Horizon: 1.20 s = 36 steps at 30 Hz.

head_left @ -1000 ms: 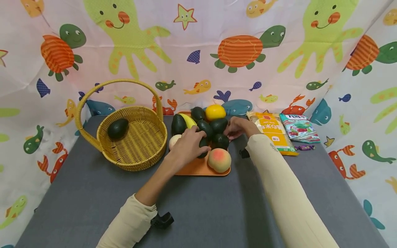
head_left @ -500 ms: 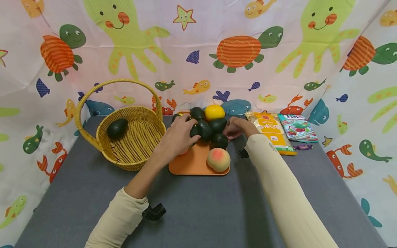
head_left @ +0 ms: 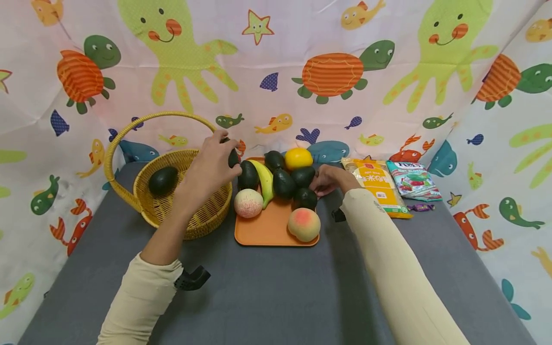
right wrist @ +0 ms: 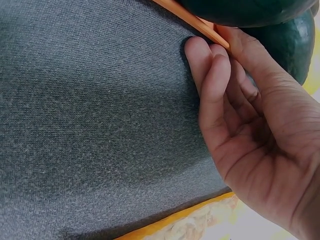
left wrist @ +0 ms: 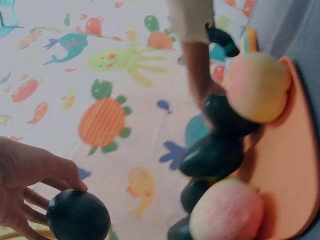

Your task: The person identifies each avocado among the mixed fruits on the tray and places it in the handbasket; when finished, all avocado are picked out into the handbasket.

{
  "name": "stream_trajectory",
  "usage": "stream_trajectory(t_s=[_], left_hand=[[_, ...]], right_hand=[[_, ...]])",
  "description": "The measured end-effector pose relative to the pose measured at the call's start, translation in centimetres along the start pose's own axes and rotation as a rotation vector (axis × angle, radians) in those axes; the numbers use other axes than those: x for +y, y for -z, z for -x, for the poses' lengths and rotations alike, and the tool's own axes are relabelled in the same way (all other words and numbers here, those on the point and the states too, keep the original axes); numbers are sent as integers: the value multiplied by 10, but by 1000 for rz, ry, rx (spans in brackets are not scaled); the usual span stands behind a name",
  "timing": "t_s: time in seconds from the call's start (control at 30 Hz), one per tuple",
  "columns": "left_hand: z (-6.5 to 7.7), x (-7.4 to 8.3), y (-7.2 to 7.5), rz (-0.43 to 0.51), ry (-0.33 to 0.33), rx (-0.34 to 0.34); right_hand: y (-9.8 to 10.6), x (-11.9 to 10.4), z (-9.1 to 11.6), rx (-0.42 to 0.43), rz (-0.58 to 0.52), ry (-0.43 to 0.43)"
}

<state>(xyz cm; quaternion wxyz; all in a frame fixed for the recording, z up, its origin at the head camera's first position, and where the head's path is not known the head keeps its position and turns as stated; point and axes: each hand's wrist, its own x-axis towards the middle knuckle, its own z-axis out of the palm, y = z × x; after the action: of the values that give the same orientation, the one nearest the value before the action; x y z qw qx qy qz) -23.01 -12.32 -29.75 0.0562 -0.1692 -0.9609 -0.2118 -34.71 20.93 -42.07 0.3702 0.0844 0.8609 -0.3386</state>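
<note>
My left hand [head_left: 211,160] grips a dark green avocado [left wrist: 79,215] in the air by the right side of the yellow wicker basket [head_left: 142,203]. Inside the basket lies another avocado [head_left: 163,180]. At the orange tray [head_left: 271,235], my right hand [head_left: 329,179] pinches the right rim between thumb and fingers, as the right wrist view shows. Several avocados [head_left: 284,184] crowd the tray, along with a banana [head_left: 266,182], a yellow lemon-like fruit [head_left: 298,158], a speckled pale peach [head_left: 248,203] and a blushed peach [head_left: 304,224].
To the right of the tray lie a yellow food packet [head_left: 379,187], a teal candy bag [head_left: 414,179] and a purple wrapped candy [head_left: 421,207]. The basket's tall handle [head_left: 109,158] arches over it. A printed curtain [head_left: 276,72] stands behind the grey table [head_left: 267,297].
My left hand has taken an avocado off the tray and carried it left and up to the basket's side. The banana and speckled peach are uncovered. My right hand has stayed at the rim.
</note>
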Motion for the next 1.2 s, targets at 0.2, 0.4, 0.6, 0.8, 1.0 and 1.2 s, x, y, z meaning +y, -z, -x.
stream_trajectory(t_s=[0.2,0.4,0.6,0.8,1.0,1.2], left_hand=[[-4,-20,23,-17,29,5],[-7,-38,37,-25,51,-75],[-14,-68,44,-82,74,-178],[-29,-94,43,-113,111,-252],[-45,-118,28,-131,51,-315],[-54,-138,10,-150,-18,-396]], right_hand=[[-1,-6,11,-4,-3,-11],[-2,-7,11,-3,21,0],[-2,-3,2,-8,23,-1],[2,1,-3,-3,13,-19],[0,0,0,1,-4,-13],[1,0,-3,-1,-19,-11]])
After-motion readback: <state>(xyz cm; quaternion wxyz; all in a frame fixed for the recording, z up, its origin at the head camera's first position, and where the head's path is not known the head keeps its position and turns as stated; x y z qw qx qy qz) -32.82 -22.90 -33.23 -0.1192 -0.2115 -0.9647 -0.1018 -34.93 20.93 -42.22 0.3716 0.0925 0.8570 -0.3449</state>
